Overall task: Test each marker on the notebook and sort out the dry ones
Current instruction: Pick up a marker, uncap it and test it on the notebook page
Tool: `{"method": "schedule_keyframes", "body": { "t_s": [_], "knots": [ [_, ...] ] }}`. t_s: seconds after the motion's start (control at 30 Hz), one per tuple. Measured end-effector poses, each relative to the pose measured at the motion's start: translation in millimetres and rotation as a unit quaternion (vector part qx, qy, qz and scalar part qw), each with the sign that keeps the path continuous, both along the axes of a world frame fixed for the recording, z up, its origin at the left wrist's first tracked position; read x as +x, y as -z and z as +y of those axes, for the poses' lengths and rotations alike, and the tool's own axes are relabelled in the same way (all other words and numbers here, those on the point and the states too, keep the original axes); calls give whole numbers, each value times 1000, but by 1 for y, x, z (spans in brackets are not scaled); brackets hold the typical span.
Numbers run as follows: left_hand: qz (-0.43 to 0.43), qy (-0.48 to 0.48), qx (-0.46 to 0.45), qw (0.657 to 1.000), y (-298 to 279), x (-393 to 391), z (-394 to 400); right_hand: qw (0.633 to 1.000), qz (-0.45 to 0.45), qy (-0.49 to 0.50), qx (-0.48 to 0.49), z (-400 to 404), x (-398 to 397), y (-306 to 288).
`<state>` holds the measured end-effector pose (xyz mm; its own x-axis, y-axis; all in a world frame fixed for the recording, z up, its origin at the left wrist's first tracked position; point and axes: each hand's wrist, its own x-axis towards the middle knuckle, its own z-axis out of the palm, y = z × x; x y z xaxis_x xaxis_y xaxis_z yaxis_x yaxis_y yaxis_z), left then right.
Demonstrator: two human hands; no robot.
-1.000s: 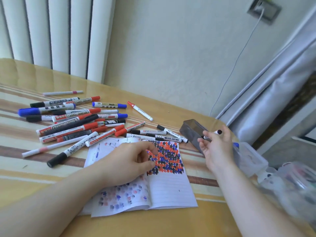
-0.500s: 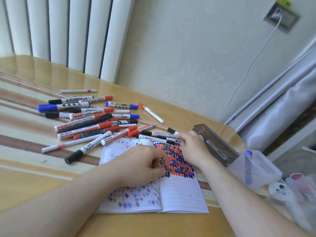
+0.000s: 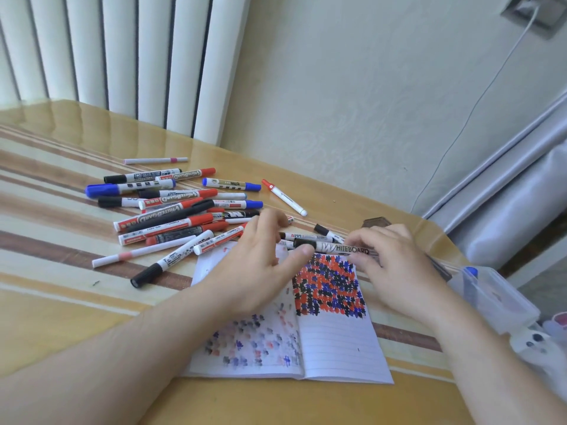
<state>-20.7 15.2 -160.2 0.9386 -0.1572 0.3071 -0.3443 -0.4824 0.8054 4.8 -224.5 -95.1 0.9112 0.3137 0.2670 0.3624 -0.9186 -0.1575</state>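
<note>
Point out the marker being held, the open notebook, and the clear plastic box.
held marker (image 3: 340,248), head view, on its printed barrel.
notebook (image 3: 340,348), head view, on the blank lined right page.
clear plastic box (image 3: 503,299), head view, on its lid.

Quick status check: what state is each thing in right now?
black whiteboard marker: capped, held over the notebook by both hands
left hand: pinching the marker's cap
right hand: gripping the barrel
notebook: open, flat, pages covered with ink marks
marker pile: capped, lying loose on the table
clear box: blue-capped marker inside
</note>
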Motion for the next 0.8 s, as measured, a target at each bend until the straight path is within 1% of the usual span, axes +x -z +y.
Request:
{"method": "schedule_keyframes", "body": {
  "t_s": [0.07,0.1,0.13,0.17,0.2,0.23,0.27,0.3,0.33,0.4,0.43,0.53,0.7,0.73,0.8],
  "knots": [
    [-41,16,80,996,0,-2,1,991,47,-45,113,2,-10,2],
    [-69,30,127,989,0,-2,0,980,65,-48,184,4,-13,5],
    [-92,43,161,982,1,-1,-1,958,85,-45,269,7,-16,9],
    [-109,54,184,975,3,0,-3,920,117,-52,369,12,-20,15],
    [-119,68,196,971,4,0,-5,869,155,-68,465,16,-24,23],
    [-124,84,200,968,6,-1,-8,817,194,-92,535,18,-26,35],
    [-129,102,201,966,7,-3,-10,769,234,-122,582,21,-29,46],
    [-134,119,200,963,8,-5,-11,745,259,-147,597,25,-32,56],
    [-134,136,196,962,7,-7,-12,745,266,-167,589,29,-34,61],
    [-122,157,192,961,5,-10,-13,766,252,-187,560,33,-37,65],
    [-116,161,191,961,4,-10,-13,773,242,-186,556,34,-38,64],
    [-107,159,180,965,0,-9,-15,771,234,-175,565,30,-37,64],
    [-89,151,157,972,1,-8,-16,794,209,-159,549,22,-42,54],
    [-76,144,156,974,1,-9,-16,794,197,-152,555,18,-41,48],
    [-52,117,171,977,5,-13,-16,775,192,-154,583,7,-38,32]
  ]
}}
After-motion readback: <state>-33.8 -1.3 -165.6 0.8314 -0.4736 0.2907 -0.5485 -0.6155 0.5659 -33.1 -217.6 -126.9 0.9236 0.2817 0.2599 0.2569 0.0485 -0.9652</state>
